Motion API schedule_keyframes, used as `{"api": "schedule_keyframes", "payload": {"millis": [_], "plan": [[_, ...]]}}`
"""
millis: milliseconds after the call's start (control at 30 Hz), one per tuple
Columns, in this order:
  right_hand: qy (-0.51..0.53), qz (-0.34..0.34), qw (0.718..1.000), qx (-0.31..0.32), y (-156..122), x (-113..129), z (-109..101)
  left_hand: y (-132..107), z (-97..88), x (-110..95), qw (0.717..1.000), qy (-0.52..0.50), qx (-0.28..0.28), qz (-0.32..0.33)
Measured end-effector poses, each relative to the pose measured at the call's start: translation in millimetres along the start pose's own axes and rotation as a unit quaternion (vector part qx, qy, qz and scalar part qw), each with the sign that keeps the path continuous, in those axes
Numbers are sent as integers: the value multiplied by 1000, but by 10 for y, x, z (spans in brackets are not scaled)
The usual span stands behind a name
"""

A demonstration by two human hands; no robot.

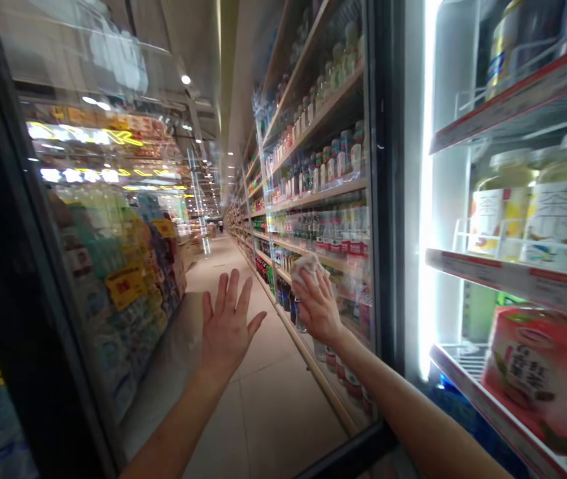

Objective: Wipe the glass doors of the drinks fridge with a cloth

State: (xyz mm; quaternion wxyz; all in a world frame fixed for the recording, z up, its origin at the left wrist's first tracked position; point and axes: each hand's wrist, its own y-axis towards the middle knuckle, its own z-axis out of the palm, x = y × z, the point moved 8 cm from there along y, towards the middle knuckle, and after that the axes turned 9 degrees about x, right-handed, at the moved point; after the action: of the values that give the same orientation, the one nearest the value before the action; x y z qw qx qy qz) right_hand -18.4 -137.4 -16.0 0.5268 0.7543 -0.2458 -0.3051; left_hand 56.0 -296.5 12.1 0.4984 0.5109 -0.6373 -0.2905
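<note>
At the far left, a glass door (278, 406) is being bordered by a thick dark frame (14, 279), and beyond its pane stacked drink packs (133, 339) with a yellow sign (126, 286) are being displayed. Right of them, the left hand (227, 326) is being held up palm toward the glass, its fingers spread and its thumb well apart; nothing is being grasped by it, and whether the palm is touching the pane cannot be told for certain. Behind it, an aisle floor (258, 362) is being seen. Farther right, before the glass, a pale, crumpled cloth (306, 267) is being held under the loosely extended fingers of the right hand (320, 309). The cloth is being judged light, soft and limp, best taken by its bunched middle; the pane is being judged stiff, smooth and perhaps slippery, better steadied with an open palm or by the frame. Past the cloth, shelves of bottles (323, 193) are being glimpsed, while at the far right labelled bottles (557, 219) and a red package (537, 372) are being lit inside an open cooler (453, 86).
</note>
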Motion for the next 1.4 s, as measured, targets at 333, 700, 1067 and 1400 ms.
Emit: {"api": "schedule_keyframes", "payload": {"millis": [333, 700, 1067, 1400], "plan": [[-15, 165, 977, -133, 43, -738, -333, -3, 8, 22, 1000, -28, -8, -1], [-12, 180, 970, -162, 351, -930, -449, 69, -139, 93, 999, -16, -31, 16], [-10, -9, 999, -41, 590, -214, -211, 373, -139, 280, 1000, -17, -9, -17], [-14, -30, 999, -35, 1062, 113, -128, 353, -150, 257, 999, -18, -27, -7]]}}
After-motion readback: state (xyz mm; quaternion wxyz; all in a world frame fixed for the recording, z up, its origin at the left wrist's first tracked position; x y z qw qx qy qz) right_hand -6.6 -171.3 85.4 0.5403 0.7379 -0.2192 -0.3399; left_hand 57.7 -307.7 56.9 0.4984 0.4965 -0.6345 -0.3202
